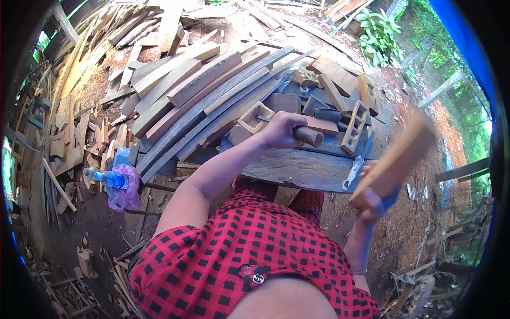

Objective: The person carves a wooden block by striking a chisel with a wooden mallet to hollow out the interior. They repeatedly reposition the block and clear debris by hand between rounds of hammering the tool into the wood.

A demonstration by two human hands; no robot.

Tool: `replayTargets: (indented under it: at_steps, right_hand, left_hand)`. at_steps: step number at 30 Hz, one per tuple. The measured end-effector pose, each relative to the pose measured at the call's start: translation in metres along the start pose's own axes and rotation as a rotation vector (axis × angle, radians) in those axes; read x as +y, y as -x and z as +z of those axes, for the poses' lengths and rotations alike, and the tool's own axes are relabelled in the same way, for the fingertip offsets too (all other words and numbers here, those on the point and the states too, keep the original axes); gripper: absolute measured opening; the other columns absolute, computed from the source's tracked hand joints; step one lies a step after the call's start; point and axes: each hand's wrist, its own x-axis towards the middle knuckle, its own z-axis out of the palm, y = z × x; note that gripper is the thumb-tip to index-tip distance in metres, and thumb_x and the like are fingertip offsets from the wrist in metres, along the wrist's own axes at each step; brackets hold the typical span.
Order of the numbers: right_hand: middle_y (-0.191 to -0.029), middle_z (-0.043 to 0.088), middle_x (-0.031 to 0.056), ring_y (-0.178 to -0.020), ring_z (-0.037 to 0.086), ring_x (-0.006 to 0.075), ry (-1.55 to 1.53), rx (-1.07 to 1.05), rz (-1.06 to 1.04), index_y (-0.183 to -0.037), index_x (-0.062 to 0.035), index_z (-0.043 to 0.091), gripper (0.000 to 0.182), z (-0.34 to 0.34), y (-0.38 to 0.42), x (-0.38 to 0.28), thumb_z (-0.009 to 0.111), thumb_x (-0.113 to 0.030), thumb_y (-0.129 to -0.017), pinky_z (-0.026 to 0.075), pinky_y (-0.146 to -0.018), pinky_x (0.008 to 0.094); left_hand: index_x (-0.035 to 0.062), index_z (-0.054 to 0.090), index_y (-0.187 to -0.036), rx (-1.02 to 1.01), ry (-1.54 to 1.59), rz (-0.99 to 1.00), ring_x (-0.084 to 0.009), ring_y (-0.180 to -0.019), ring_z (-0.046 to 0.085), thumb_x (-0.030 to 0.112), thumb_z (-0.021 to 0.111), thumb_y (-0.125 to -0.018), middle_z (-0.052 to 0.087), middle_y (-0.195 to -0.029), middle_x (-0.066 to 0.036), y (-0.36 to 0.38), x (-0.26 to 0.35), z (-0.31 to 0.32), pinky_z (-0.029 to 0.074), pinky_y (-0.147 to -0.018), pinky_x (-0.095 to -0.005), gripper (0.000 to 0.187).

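Observation:
My left hand (281,129) is wrapped around the wooden handle of a chisel (309,137). The chisel's metal shank points left into the hollow of a small wooden block (246,123) lying on the workbench (297,166). Off to the right, my right hand (370,206) grips the lower end of a thick wooden billet (402,151), raised and tilted, its upper end smeared by motion. Just beyond my left hand lie a wooden piece with several square openings (353,130) and a dark box-like piece (325,112).
Long timber boards (207,98) are stacked behind and left of the bench. A pink plastic bag (125,186) with clear bottles (109,179) hangs at the left. Wood offcuts (69,141) and sawdust cover the ground. A torn plastic wrapper (353,173) sits on the bench's right edge.

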Motion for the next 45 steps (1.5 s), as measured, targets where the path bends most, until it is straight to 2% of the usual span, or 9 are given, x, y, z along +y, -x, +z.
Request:
replayTargets:
  at_steps: [2,8,13,16,33,35,36,39,45]
  right_hand:
    - [-0.111,0.053,0.0134,-0.1,0.055,0.0235,-0.253,0.098,-0.302,-0.127,-0.0039,0.042,0.079,0.008,-0.003,-0.002,0.073,-0.014,-0.054,0.045,-0.091,0.0363]
    - [-0.113,0.052,0.0103,-0.102,0.054,0.0227,0.221,-0.195,0.014,-0.132,-0.003,0.04,0.086,0.028,0.016,0.06,0.076,-0.01,-0.054,0.044,-0.091,0.0351]
    - [-0.118,0.052,0.0104,-0.109,0.053,0.0223,0.142,-0.112,0.046,-0.131,-0.0008,0.044,0.083,-0.005,0.014,0.034,0.078,-0.012,-0.057,0.042,-0.095,0.0351]
    - [-0.116,0.053,0.0109,-0.107,0.053,0.0222,0.111,-0.019,0.139,-0.129,0.002,0.044,0.083,-0.017,0.016,0.029,0.077,-0.021,-0.057,0.042,-0.095,0.0353]
    - [-0.11,0.054,0.0146,-0.1,0.055,0.0231,0.027,0.147,-0.09,-0.118,0.0,0.045,0.075,0.013,0.017,0.018,0.078,-0.028,-0.057,0.046,-0.089,0.0391]
    - [-0.115,0.053,0.0152,-0.102,0.057,0.0233,0.317,0.002,-0.4,-0.134,-0.0026,0.034,0.089,0.012,0.019,0.061,0.077,-0.021,-0.058,0.047,-0.088,0.0358]
    - [-0.117,0.052,0.011,-0.107,0.054,0.0229,0.557,-0.088,-0.3,-0.135,-0.0039,0.037,0.091,0.016,0.023,0.064,0.08,-0.019,-0.056,0.043,-0.095,0.0357]
    - [-0.116,0.053,0.0096,-0.109,0.052,0.0225,0.336,-0.19,0.017,-0.134,-0.0008,0.04,0.091,0.018,0.02,0.042,0.082,-0.02,-0.056,0.042,-0.093,0.0343]
    - [-0.113,0.053,0.0114,-0.1,0.053,0.0224,0.019,-0.003,-0.231,-0.123,-0.0005,0.043,0.073,0.019,0.017,0.004,0.078,-0.017,-0.061,0.044,-0.09,0.0364]
  left_hand:
    - [0.0053,0.063,-0.079,-0.012,-0.051,0.072,-0.0252,-0.072,0.064,0.007,0.08,-0.056,0.063,-0.075,-0.01,0.0,-0.001,0.003,0.05,-0.064,-0.0341,0.029]
    - [0.0087,0.062,-0.076,0.051,-0.039,0.122,-0.0322,-0.072,0.064,0.014,0.078,-0.054,0.062,-0.073,-0.012,0.001,-0.007,0.013,0.051,-0.062,-0.0387,0.027]
    - [0.01,0.062,-0.076,-0.076,-0.048,0.033,-0.0327,-0.073,0.064,0.016,0.077,-0.056,0.063,-0.074,-0.01,0.01,0.011,0.012,0.051,-0.063,-0.0402,0.025]
    - [0.009,0.059,-0.074,-0.26,-0.132,0.207,-0.0325,-0.072,0.062,0.017,0.076,-0.058,0.06,-0.074,-0.01,0.017,0.014,0.017,0.049,-0.063,-0.0418,0.025]
    - [0.0077,0.062,-0.08,-0.143,0.072,0.094,-0.0312,-0.072,0.064,0.016,0.08,-0.054,0.063,-0.076,-0.01,0.01,0.004,0.003,0.05,-0.064,-0.039,0.033]
    - [0.0078,0.063,-0.08,-0.127,0.085,0.081,-0.031,-0.071,0.063,0.015,0.08,-0.054,0.063,-0.074,-0.01,0.01,0.005,0.004,0.049,-0.063,-0.0383,0.032]
    - [0.0078,0.063,-0.08,-0.127,0.085,0.082,-0.031,-0.071,0.063,0.015,0.08,-0.054,0.063,-0.074,-0.01,0.01,0.002,0.005,0.049,-0.063,-0.0383,0.032]
    - [0.0076,0.064,-0.08,-0.101,0.054,0.119,-0.031,-0.07,0.063,0.016,0.08,-0.053,0.063,-0.074,-0.011,0.01,-0.007,0.005,0.049,-0.063,-0.0379,0.033]
    - [0.0071,0.064,-0.081,-0.127,0.066,0.036,-0.0322,-0.071,0.063,0.016,0.082,-0.052,0.063,-0.075,-0.011,0.006,0.004,0.004,0.05,-0.064,-0.0388,0.035]
